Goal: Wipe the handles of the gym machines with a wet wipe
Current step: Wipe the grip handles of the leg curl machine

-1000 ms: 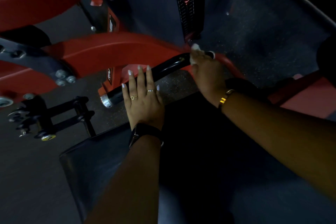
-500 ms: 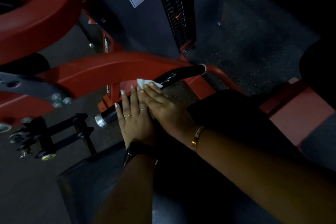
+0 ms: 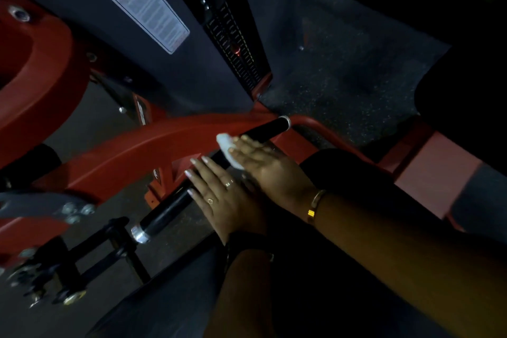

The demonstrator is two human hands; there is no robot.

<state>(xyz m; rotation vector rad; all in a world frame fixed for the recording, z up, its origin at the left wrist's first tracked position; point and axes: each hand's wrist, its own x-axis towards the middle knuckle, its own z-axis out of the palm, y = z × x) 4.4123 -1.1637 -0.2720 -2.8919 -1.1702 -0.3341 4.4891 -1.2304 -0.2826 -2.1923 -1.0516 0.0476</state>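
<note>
A black handle bar (image 3: 170, 208) with silver end caps runs diagonally across a red machine arm (image 3: 153, 143). My right hand (image 3: 263, 164) lies flat over the bar's middle with straight fingers, pressing a white wet wipe (image 3: 227, 148) onto it. My left hand (image 3: 219, 195), with two rings, rests flat on the bar just below and left of the right hand, fingers straight. The bar's upper end (image 3: 274, 126) and its lower end stick out on either side of my hands.
A dark upright housing with a warning label (image 3: 142, 0) and a weight stack (image 3: 236, 46) stands behind. A dark seat pad (image 3: 164, 307) lies under my forearms. Black bolted linkage (image 3: 68, 263) sits at lower left, a red frame tube (image 3: 428, 156) at right, over speckled floor.
My right hand slid the wipe down the bar from its upper end to the middle, beside my left hand. The left hand stayed on the bar. The camera moved closer.
</note>
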